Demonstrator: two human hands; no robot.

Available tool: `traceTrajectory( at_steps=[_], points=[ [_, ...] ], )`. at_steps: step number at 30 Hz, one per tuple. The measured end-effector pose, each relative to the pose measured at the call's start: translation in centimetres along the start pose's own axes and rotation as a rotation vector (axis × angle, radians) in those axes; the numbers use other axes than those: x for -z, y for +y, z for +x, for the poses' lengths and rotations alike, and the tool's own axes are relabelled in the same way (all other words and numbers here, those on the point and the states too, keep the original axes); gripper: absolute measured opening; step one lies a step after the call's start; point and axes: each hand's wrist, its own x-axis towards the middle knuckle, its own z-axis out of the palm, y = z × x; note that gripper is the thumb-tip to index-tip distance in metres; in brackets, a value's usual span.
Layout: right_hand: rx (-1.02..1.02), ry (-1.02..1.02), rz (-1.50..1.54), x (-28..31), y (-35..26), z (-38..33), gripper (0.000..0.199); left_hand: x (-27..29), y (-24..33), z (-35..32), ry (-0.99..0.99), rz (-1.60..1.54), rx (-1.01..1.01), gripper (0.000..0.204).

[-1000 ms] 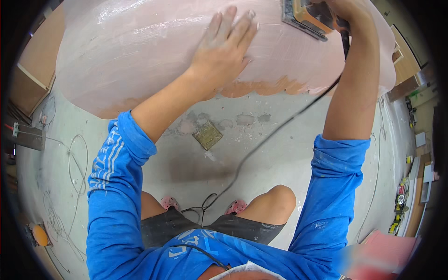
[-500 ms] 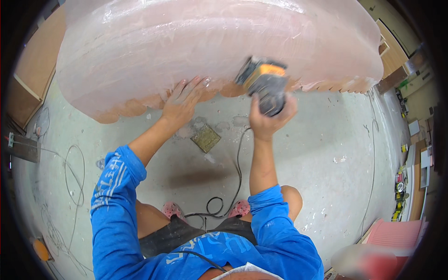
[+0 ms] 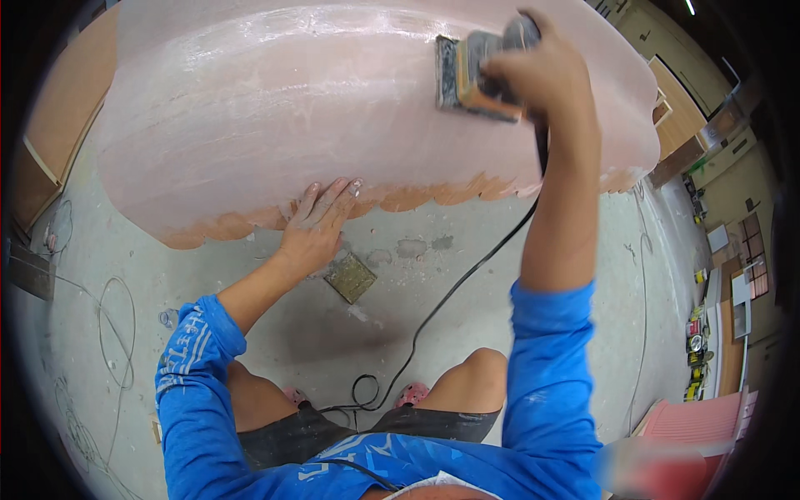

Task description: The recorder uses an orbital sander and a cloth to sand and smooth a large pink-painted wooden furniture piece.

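A large curved pinkish panel [image 3: 292, 92] with a scalloped brown lower edge stretches across the far side in front of me. My right hand [image 3: 542, 75] grips an electric sander [image 3: 483, 75], black and orange-yellow, with its square pad against the panel's upper right part. A black cord [image 3: 450, 292] runs from the sander down to the floor between my feet. My left hand [image 3: 321, 217] lies flat with fingers stretched on the panel's lower edge, left of the middle. White dust or filler marks its fingertips.
A square, dusty yellowish pad [image 3: 350, 278] lies on the grey floor below my left hand. Loose thin wires [image 3: 117, 333] coil at the left. Wooden boards [image 3: 71, 108] stand far left. A pink ribbed object [image 3: 696, 421] is at the lower right, with tools and shelves [image 3: 700, 342] along the right.
My right hand has carried the sander up and to the right across the panel and turned it sideways. My left hand stays on the panel's lower edge. The view has shifted slightly.
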Motion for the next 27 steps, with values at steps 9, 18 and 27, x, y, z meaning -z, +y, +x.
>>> traceTrajectory(
  at_steps=[9,18,27],
  points=[
    [-0.232,-0.307,-0.080,0.6,-4.3,8.8,0.065,8.9,-3.7,8.1,0.248,-0.019,0.016,0.075],
    [-0.012,0.462,0.145,-6.0,0.8,-12.5,0.076,8.4,-7.8,8.2,0.415,0.085,0.111,0.064],
    [0.081,0.699,0.316,-18.5,3.3,-24.2,0.083,4.0,-6.9,0.4,0.235,0.211,-0.019,0.065]
  ],
)
